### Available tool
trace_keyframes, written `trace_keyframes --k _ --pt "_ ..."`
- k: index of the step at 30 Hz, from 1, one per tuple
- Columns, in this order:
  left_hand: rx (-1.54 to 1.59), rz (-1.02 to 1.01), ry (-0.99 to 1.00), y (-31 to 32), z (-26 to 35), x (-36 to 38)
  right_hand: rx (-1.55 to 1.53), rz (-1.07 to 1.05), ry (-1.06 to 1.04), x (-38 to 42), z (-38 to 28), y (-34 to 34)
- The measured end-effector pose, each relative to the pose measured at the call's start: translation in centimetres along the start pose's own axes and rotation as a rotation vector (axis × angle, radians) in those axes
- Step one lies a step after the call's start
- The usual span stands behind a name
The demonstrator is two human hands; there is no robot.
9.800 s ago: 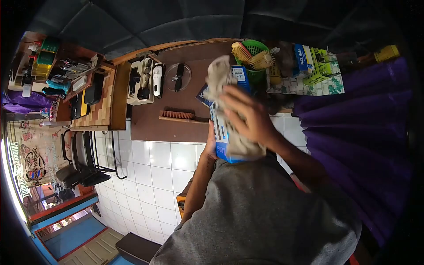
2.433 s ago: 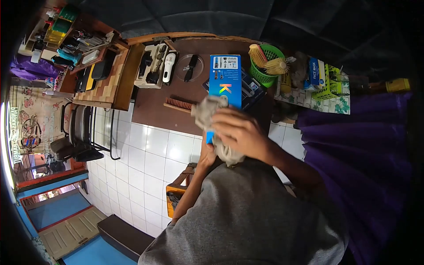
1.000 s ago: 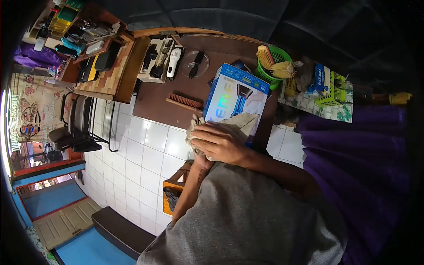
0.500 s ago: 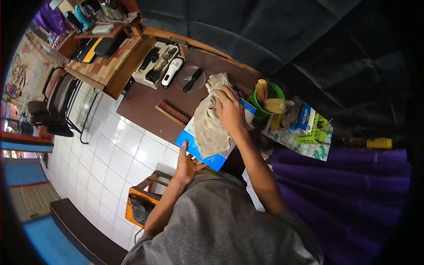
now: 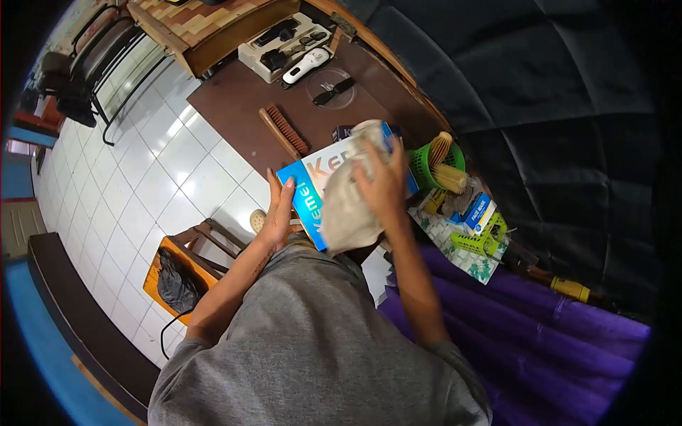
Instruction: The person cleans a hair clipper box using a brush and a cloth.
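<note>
A blue and white box (image 5: 307, 204) with "Kemei" lettering is held tilted in front of my body, over the near edge of the brown table. My left hand (image 5: 278, 211) grips its left end, thumb on the front face and the other fingers partly behind it. Bunched against the box's face is a beige cloth (image 5: 346, 213), which hangs down past its lower edge. My right hand (image 5: 383, 181), slightly blurred, is closed on the upper part of this cloth and presses it on the box near its right end.
On the brown table (image 5: 231, 106) lie a wooden brush (image 5: 283, 131), a white hair clipper (image 5: 307, 67), a tray of clipper parts (image 5: 249, 53) and a black item on a clear disc (image 5: 334, 92). To the right are a green basket (image 5: 423, 167) with brushes and a face mask box (image 5: 477, 213).
The cloth has shifted on the box, baring more of the printed lettering. My right hand has moved with it. The box is turned more towards me, and the whole view has rotated.
</note>
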State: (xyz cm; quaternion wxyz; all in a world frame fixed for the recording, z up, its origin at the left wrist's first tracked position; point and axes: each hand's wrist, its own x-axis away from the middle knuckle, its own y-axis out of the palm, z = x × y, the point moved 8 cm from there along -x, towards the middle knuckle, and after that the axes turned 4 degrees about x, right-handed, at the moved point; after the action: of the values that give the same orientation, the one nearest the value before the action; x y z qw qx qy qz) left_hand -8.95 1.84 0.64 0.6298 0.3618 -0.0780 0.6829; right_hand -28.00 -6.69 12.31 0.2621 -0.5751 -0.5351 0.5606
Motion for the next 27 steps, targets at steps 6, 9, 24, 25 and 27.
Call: trace_keyframes --k 6,9,24,25,27 --pt "0.022 -0.091 -0.024 -0.3 -1.1 -0.3 -0.070 -0.050 0.020 -2.7 2.1 1.7" --pt "0.087 -0.051 -0.123 -0.9 -1.7 -0.2 -0.275 -0.074 -0.225 -0.1 -6.5 1.6" --pt "0.036 -0.087 -0.145 0.1 0.2 0.6 -0.073 -0.032 0.126 -1.3 5.0 1.2" --pt "0.039 -0.083 -0.142 0.0 0.1 0.5 -0.048 -0.009 0.111 -1.9 5.2 0.5" --pt "0.056 -0.123 -0.139 -0.1 -0.5 0.1 -0.109 -0.059 0.134 -1.4 4.4 1.4"
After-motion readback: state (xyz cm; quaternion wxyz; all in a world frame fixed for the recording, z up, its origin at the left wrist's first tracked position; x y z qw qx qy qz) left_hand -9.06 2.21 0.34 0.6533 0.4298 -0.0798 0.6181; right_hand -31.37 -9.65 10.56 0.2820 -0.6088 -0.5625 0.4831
